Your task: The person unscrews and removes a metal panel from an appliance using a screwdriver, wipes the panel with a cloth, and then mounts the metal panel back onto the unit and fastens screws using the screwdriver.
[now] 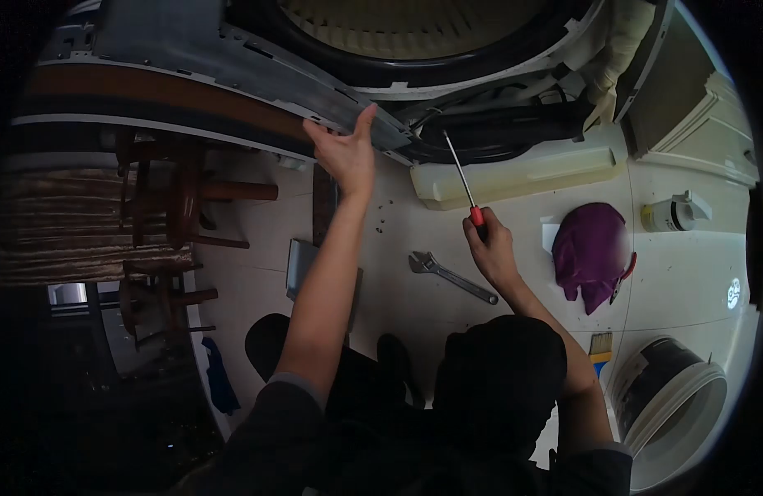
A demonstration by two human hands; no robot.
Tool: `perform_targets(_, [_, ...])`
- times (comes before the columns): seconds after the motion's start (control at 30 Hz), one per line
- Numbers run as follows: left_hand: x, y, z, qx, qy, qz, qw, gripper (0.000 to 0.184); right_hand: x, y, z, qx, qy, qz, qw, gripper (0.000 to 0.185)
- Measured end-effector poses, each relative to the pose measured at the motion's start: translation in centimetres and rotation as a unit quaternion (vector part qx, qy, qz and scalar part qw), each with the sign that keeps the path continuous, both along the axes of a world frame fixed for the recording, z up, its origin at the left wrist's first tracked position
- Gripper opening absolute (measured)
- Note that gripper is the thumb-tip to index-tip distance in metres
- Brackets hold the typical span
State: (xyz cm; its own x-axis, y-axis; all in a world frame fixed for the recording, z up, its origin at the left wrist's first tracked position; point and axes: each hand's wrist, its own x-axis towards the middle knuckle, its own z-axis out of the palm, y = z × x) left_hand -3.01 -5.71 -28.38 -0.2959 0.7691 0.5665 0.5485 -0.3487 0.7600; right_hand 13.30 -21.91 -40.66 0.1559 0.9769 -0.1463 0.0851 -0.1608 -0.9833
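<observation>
My left hand grips the lower edge of a grey metal front panel, swung out to the left of an opened washing machine. Its thumb lies on the panel's inner face, while some fingertips are hidden behind the edge. In my right hand is a screwdriver with a red and black handle. The long shaft points up toward the dark lower part of the machine, where hoses and wires show. Whether the tip touches anything there is unclear.
An adjustable wrench lies on the tiled floor near my feet. A pale plastic strip lies below the machine. Rightward are a purple cloth, spray bottle, brush and bucket. Wooden stools stand left.
</observation>
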Motion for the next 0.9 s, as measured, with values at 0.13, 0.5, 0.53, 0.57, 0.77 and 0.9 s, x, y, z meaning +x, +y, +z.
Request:
perform_targets(0.13, [-0.8,-0.5,0.4,-0.048,-0.031,-0.070,0.996,0.071,0.2,1.2,-0.9,0.014,-0.055,0.010,0.998,0.027])
perform_targets(0.5, [-0.7,-1.2,0.5,-0.122,-0.029,-0.110,0.986,0.087,-6.3,11.4,-3.5,0.168,0.266,-0.134,0.940,0.021])
perform_targets(0.53, [-0.7,-1.2,0.5,-0.131,-0.026,-0.105,0.985,0.087,-6.8,11.7,-3.8,0.127,0.309,-0.143,0.932,0.023])
perform_targets(0.57, [-0.6,-1.1,0.4,-0.136,-0.019,-0.111,0.984,0.087,-7.2,12.0,-4.1,0.124,0.314,-0.152,0.929,0.023])
perform_targets(0.77, [-2.8,-0.5,-2.4,-0.155,-0.033,-0.170,0.973,0.094,-10.4,13.9,-4.8,0.068,0.313,-0.177,0.931,0.018])
perform_targets(0.9, [-1.7,-0.6,-3.1,-0.156,-0.026,-0.122,0.980,0.095,-11.5,13.9,-4.4,0.069,0.296,-0.233,0.924,0.016])
